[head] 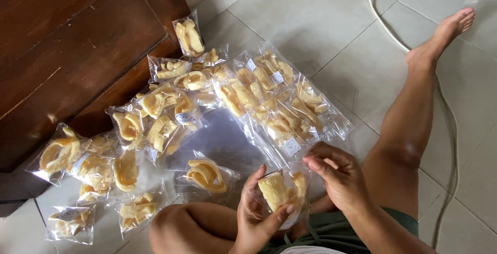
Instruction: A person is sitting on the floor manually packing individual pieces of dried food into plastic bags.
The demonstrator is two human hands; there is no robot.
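Right now both hands hold one small clear bag of yellow chips [280, 189], just above the person's lap. The left hand [256, 218] is under and beside the bag, with its fingers curled around the bottom and its thumb pressed on the front. The right hand [336, 176] is on the other side, up at the top corner, with its fingers bent and pinching the plastic there. So the bag sits between the two hands, standing up and leaning a little, its long side going up and down. Both hands touch it. Many more bags [269, 104] lie on the floor [321, 16] past the hands, next to a brown wood step [67, 42]. One bag [207, 175] lies just left of the left hand.
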